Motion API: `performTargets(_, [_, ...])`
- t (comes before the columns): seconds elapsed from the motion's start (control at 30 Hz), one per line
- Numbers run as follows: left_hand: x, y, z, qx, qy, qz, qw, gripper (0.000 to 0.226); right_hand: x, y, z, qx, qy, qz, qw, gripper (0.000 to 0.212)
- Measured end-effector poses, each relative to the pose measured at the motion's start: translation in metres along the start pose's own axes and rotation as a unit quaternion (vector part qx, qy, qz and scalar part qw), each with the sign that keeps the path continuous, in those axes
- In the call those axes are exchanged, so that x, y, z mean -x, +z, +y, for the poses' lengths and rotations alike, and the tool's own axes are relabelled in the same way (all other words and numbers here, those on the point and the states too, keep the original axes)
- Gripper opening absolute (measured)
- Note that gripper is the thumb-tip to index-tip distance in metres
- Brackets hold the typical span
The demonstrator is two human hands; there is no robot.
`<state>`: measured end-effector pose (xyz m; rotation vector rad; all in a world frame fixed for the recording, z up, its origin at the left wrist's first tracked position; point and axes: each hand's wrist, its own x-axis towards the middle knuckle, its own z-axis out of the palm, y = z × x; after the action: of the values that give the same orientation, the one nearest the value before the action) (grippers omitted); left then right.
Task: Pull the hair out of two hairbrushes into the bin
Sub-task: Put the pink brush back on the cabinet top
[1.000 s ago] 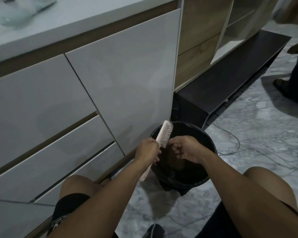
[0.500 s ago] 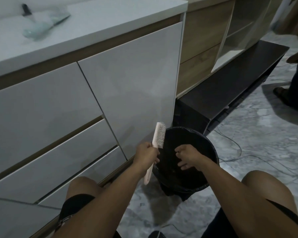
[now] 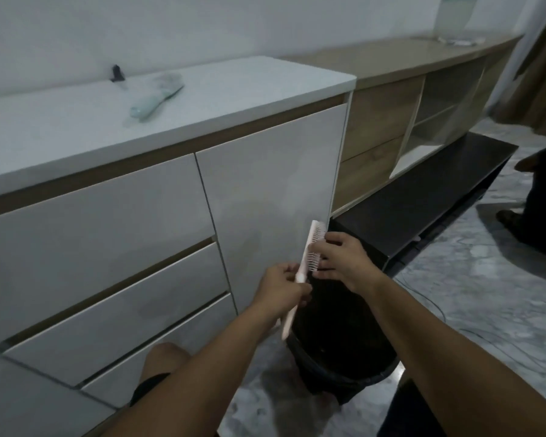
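Note:
My left hand (image 3: 281,287) grips the handle of a pink hairbrush (image 3: 309,249), held upright with its bristles facing right. The fingers of my right hand (image 3: 341,258) lie on those bristles; whether they pinch any hair is not visible. Both hands are above a round black bin (image 3: 344,361) on the floor between my knees. A second, pale green hairbrush (image 3: 156,100) lies on the white cabinet top (image 3: 76,127) at the upper left.
White cabinet drawers and a door (image 3: 265,197) stand directly ahead. To the right are a wooden shelf unit (image 3: 423,108) and a low black bench (image 3: 423,197). Thin cables (image 3: 435,307) cross the marble floor. Another person's leg and foot (image 3: 539,203) are at the far right.
My right hand has risen out of the bin to the brush bristles. The left hand lifted the brush a little. The camera tilted up, revealing the green brush.

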<state>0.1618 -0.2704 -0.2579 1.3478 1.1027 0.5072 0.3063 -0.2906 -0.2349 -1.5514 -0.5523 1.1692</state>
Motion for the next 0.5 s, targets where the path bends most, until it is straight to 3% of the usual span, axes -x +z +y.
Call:
performTargets(0.17, [0.022,-0.032,0.031,-0.075,0.085,0.065,0.992,0.022,0.005,0.019,-0.058,-0.012,-0.075,0.041,0.996,0.068])
performTargets(0.37, [0.047,-0.083,0.092,-0.213,0.224,0.225,0.924,0.017,0.026,0.068,-0.147,0.007,-0.215,0.037,0.976,0.069])
performTargets(0.5, [0.063,-0.118,0.133,-0.232,0.265,0.295,0.888,0.025,0.039,0.114,-0.192,0.038,-0.314,0.020,0.948,0.051])
